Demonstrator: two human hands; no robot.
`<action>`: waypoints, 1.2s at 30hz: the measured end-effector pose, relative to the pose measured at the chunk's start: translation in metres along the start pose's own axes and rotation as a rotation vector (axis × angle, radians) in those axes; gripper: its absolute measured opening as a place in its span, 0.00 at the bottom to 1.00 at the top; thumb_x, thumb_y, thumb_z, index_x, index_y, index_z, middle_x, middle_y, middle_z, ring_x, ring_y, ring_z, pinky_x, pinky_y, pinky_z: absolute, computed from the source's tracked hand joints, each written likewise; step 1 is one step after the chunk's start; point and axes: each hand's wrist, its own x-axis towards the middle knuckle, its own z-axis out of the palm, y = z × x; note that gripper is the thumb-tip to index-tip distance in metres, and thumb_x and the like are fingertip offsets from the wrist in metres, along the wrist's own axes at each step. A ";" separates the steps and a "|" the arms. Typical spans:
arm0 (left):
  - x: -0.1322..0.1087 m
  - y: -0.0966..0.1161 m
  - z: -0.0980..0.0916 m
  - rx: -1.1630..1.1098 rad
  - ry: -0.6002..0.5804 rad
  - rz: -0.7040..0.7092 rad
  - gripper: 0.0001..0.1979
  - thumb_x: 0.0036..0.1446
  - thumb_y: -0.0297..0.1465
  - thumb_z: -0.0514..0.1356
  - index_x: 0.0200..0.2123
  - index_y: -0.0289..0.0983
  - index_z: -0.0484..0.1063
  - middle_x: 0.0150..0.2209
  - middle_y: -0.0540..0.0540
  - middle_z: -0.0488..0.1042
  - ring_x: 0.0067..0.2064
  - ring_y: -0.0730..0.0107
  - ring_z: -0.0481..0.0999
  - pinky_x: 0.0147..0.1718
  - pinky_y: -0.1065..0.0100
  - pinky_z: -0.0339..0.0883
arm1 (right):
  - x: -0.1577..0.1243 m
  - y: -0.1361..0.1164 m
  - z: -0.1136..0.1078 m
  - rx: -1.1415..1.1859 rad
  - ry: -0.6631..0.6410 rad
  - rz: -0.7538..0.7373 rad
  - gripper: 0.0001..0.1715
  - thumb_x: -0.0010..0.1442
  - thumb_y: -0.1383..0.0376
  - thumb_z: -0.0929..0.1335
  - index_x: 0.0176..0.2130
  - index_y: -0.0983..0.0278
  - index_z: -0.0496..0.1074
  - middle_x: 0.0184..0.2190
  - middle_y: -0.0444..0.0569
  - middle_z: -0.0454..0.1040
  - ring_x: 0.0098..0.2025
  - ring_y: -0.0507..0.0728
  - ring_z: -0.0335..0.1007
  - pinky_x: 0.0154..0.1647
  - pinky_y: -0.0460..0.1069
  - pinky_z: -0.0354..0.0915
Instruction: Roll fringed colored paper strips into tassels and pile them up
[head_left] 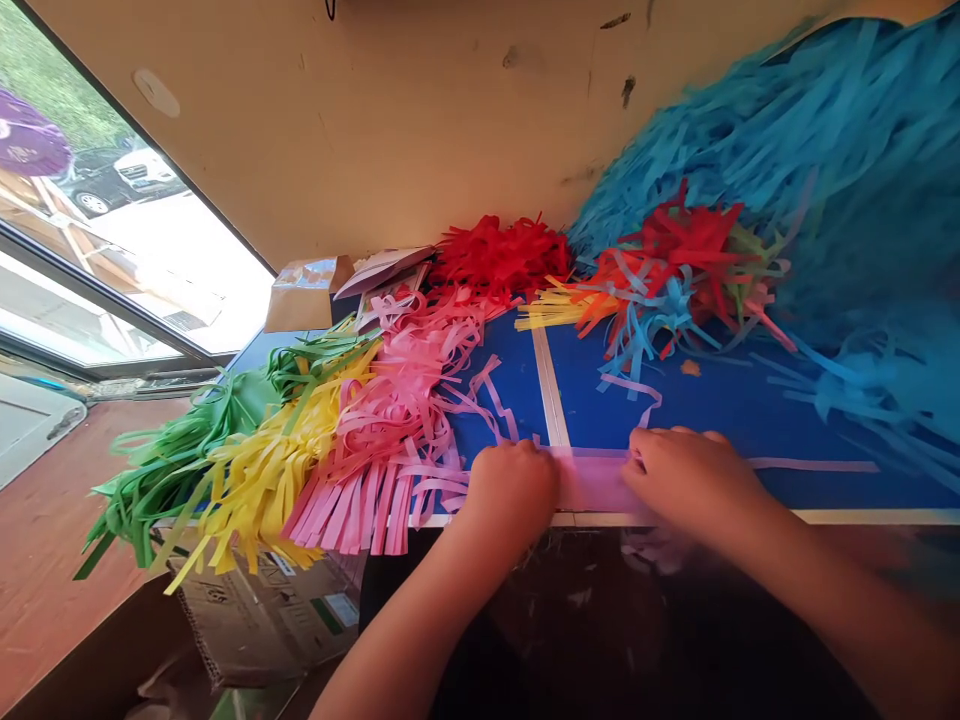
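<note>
Both my hands rest at the near edge of a blue table [720,410]. My left hand [511,492] is curled closed on the left end of a pale pink paper sheet [594,478]. On the sheet's right end my right hand [694,478] presses down with bent fingers. The sheet lies flat between them, partly blurred. Just left of my left hand lies a heap of pink fringed paper strips [390,420]. A thin pink strip [814,465] runs to the right from my right hand.
Yellow strips [270,465] and green strips [187,440] hang over the table's left end above a cardboard box [262,615]. Red strips [499,255], a mixed-colour bundle [675,275] and a big blue pile [832,170] fill the back. A window [97,230] is at left.
</note>
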 end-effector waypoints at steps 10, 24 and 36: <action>0.005 0.003 0.002 0.108 0.062 -0.030 0.10 0.55 0.22 0.53 0.36 0.29 0.73 0.35 0.35 0.73 0.38 0.54 0.73 0.31 0.61 0.66 | 0.008 0.006 -0.006 -0.086 -0.096 -0.040 0.13 0.59 0.69 0.55 0.37 0.66 0.65 0.26 0.53 0.74 0.29 0.60 0.70 0.28 0.50 0.49; 0.005 -0.017 0.025 0.216 0.529 0.207 0.10 0.61 0.24 0.47 0.42 0.34 0.66 0.40 0.43 0.70 0.38 0.63 0.68 0.34 0.63 0.62 | 0.014 0.010 -0.008 -0.075 -0.125 -0.014 0.14 0.60 0.66 0.54 0.38 0.66 0.65 0.29 0.54 0.75 0.30 0.59 0.71 0.25 0.49 0.47; 0.005 -0.001 0.021 -0.108 0.215 0.405 0.30 0.63 0.40 0.46 0.61 0.24 0.47 0.62 0.37 0.53 0.63 0.62 0.52 0.59 0.64 0.48 | 0.015 0.011 -0.007 -0.041 -0.130 -0.051 0.13 0.60 0.65 0.54 0.37 0.66 0.63 0.30 0.54 0.74 0.31 0.59 0.71 0.24 0.48 0.47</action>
